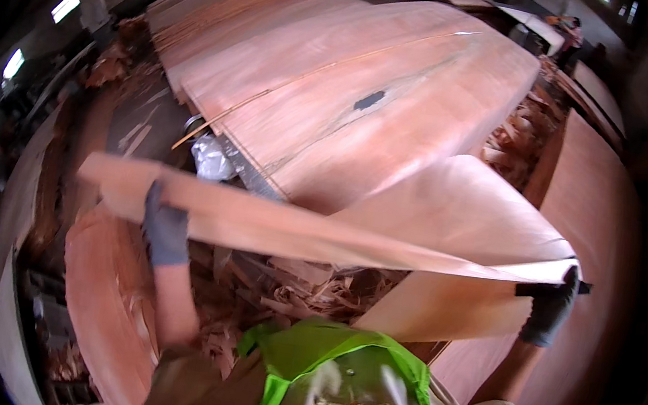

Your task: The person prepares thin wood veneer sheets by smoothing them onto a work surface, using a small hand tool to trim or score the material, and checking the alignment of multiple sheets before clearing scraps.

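One thin wood sheet (280, 228) spans left hand (165, 231) and right hand (552, 310), spread wide, each pinching near an end, this side of the veneer stack (313, 96); likely repositioning, next move probably wants even tension.

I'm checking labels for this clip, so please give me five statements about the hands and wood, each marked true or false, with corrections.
1. The left hand and the right hand are gloved. True.
2. Only the right hand holds the thin wood sheet. False: both hands hold it.
3. The large stack ahead has a dark patch on top. True.
4. The chest straps are red. False: they are bright green.
5. Loose wood scraps show below the thin wood sheet in the picture. True.
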A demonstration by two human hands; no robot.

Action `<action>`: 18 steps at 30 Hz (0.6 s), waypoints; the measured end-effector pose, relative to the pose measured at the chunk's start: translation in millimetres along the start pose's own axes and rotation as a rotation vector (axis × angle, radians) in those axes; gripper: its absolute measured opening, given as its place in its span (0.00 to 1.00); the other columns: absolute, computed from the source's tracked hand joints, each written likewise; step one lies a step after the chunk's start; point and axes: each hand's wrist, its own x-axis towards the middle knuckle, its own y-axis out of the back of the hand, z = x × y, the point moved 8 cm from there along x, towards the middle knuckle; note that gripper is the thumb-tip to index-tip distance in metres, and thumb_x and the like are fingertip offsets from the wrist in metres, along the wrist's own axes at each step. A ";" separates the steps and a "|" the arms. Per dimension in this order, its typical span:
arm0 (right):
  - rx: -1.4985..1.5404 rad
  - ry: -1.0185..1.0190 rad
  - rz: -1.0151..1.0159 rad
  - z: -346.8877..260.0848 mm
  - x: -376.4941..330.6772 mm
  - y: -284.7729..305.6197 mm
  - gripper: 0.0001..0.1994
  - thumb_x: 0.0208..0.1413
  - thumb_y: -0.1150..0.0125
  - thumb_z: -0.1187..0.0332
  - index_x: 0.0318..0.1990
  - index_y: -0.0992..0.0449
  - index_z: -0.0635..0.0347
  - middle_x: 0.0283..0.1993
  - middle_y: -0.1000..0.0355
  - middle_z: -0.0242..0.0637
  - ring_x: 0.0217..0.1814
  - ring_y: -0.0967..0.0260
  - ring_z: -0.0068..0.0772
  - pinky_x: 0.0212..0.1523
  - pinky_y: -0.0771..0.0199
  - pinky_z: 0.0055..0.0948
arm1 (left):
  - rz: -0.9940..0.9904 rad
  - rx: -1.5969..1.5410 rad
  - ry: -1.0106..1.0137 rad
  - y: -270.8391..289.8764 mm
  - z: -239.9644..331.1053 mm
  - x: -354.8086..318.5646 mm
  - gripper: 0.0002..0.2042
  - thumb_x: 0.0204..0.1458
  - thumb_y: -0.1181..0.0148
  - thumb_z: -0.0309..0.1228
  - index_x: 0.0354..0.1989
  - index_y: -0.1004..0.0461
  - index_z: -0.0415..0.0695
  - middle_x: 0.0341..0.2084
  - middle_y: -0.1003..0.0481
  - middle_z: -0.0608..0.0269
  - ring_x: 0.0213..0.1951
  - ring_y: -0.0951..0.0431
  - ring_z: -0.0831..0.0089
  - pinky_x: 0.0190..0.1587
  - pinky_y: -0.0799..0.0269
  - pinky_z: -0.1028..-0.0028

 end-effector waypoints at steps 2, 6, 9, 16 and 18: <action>-0.119 -0.060 -0.089 -4.7 26.2 0.1 0.22 0.55 0.49 0.53 0.49 0.33 0.62 0.46 0.31 0.39 0.41 0.32 0.36 0.41 0.29 0.33 | -0.166 -0.087 -0.026 -54.6 -24.6 19.1 0.17 0.57 0.56 0.39 0.49 0.34 0.43 0.46 0.30 0.61 0.48 0.31 0.70 0.54 0.37 0.68; -0.465 0.091 0.021 -42.1 55.3 5.7 0.27 0.55 0.54 0.48 0.52 0.35 0.63 0.42 0.29 0.47 0.31 0.31 0.38 0.24 0.27 0.33 | -0.328 -0.161 0.057 -148.3 -104.7 73.4 0.17 0.56 0.54 0.38 0.49 0.36 0.43 0.46 0.32 0.60 0.48 0.33 0.68 0.54 0.38 0.68; -0.513 0.261 0.140 -66.8 93.5 28.7 0.23 0.58 0.57 0.52 0.54 0.35 0.58 0.32 0.28 0.39 0.15 0.34 0.34 0.15 0.32 0.27 | -0.256 -0.145 0.108 -235.7 -161.0 79.8 0.12 0.53 0.49 0.34 0.44 0.33 0.46 0.39 0.30 0.62 0.43 0.30 0.69 0.46 0.31 0.68; -0.435 0.279 0.215 -57.6 207.1 64.0 0.15 0.58 0.52 0.57 0.46 0.29 0.56 0.18 0.41 0.26 0.18 0.44 0.18 0.20 0.41 0.16 | -0.234 0.052 0.115 -321.5 -267.1 129.7 0.14 0.53 0.50 0.32 0.48 0.37 0.46 0.42 0.32 0.61 0.45 0.30 0.68 0.44 0.29 0.64; -0.475 0.265 0.180 -61.3 272.8 101.5 0.13 0.57 0.50 0.58 0.42 0.28 0.55 0.18 0.41 0.26 0.19 0.44 0.17 0.21 0.41 0.16 | -0.238 0.057 0.127 -347.6 -296.9 153.1 0.14 0.53 0.49 0.32 0.48 0.36 0.46 0.42 0.32 0.62 0.44 0.30 0.69 0.43 0.29 0.64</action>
